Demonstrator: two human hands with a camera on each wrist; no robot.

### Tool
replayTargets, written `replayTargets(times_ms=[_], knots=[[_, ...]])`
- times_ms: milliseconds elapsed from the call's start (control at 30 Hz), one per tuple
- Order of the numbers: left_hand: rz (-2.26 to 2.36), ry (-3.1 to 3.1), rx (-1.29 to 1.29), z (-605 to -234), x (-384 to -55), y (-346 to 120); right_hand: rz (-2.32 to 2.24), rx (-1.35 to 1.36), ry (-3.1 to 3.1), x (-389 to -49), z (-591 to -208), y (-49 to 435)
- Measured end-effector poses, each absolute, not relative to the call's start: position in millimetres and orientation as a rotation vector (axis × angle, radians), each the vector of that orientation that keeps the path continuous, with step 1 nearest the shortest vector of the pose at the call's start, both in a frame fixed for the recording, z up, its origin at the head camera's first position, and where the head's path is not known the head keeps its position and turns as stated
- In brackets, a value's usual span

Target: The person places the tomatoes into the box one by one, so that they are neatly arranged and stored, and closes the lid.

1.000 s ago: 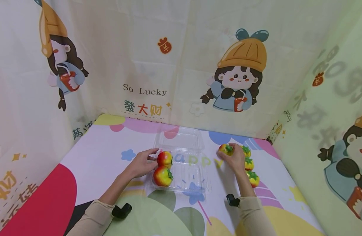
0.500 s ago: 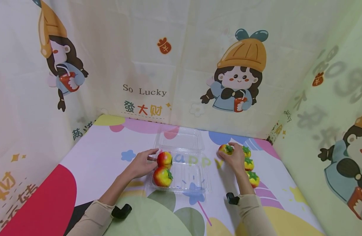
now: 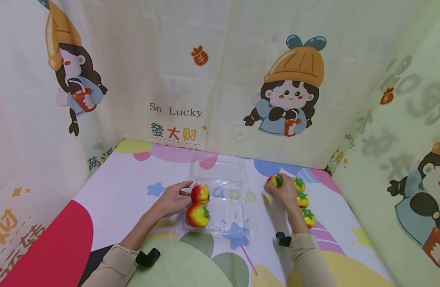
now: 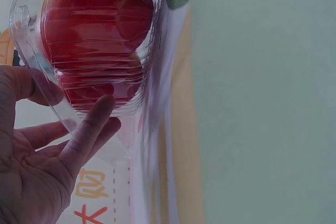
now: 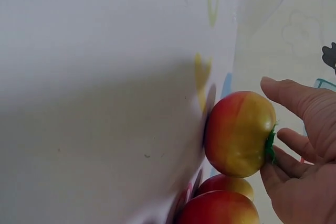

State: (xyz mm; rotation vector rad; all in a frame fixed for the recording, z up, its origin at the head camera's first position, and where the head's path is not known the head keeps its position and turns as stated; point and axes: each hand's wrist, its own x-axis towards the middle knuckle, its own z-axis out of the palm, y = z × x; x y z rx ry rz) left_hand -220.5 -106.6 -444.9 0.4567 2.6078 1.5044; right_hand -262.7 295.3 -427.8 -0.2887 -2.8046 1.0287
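Note:
A clear plastic box point(image 3: 228, 209) lies with its lid laid back. Along its left side sit two tomato-like toy fruits point(image 3: 197, 214), red and yellow with green leafy tops. My left hand point(image 3: 171, 199) touches the box's left edge; in the left wrist view its fingers point(image 4: 94, 119) lie spread and fairly straight against the wall, the thumb seen through the rim. At the right, my right hand point(image 3: 286, 192) is around another toy fruit point(image 5: 239, 135), which stands low at the table. In the right wrist view its thumb tip is slightly apart from the fruit and its fingers lie by the green top.
Several more toy fruits point(image 3: 308, 218) stand in a row to the right of the right wrist. The box lid point(image 3: 218, 168) lies on the far side of the table. A printed cloth wall point(image 3: 220, 99) rises behind the table, with others at both sides.
Very little differs. The fruit at the right hand has its green top a bit more hidden by the fingers. The left hand and the box have stayed still.

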Motion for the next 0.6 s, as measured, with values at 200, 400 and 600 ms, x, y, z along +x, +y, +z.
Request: replayTargets(times_ms=[200, 400, 600], knots=[[1.499, 2.612, 0.453, -446.7, -221.0, -107.0, 0.976, -0.28, -2.842, -264.1, -428.2, 296.1], [1.508, 2.609, 0.466, -447.2, -221.3, -106.8, 0.907, -0.265, -2.822, -265.3, -430.6, 295.7], [1.509, 2.608, 0.474, -446.4, -221.2, -106.7, 0.846, -0.242, -2.806, -265.5, -433.2, 295.5]])
